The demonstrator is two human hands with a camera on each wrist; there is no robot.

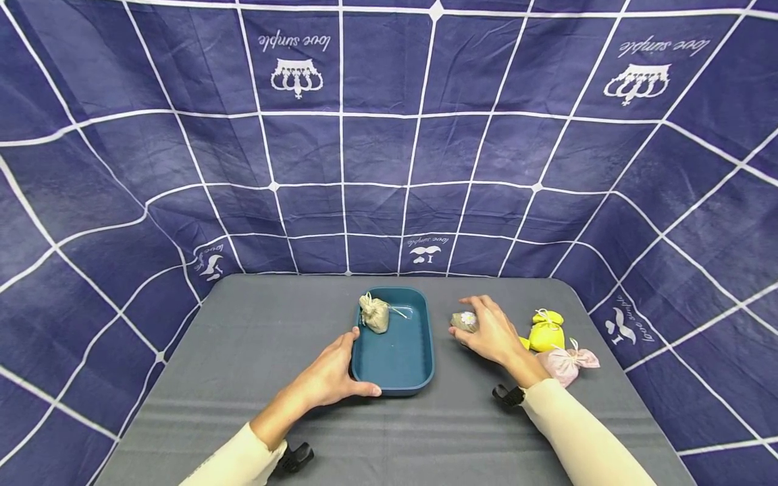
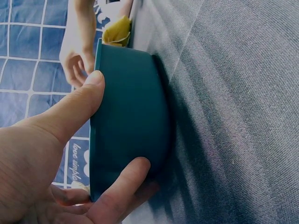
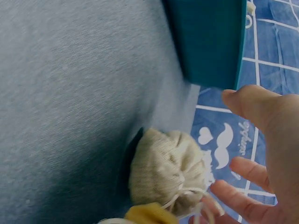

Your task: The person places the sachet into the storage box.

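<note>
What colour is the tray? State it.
The tray by the left hand is dark teal-blue, best seen in the head view.

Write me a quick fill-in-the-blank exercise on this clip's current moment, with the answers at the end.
1. The hand touching the blue box, which contains one beige pouch, is the person's ____.
2. Near the fingers of the other hand is a small pouch bearing a white ____.
3. In the head view, the pink pouch lies to the ____ of the box.

Missing words: left; flower; right.
</note>
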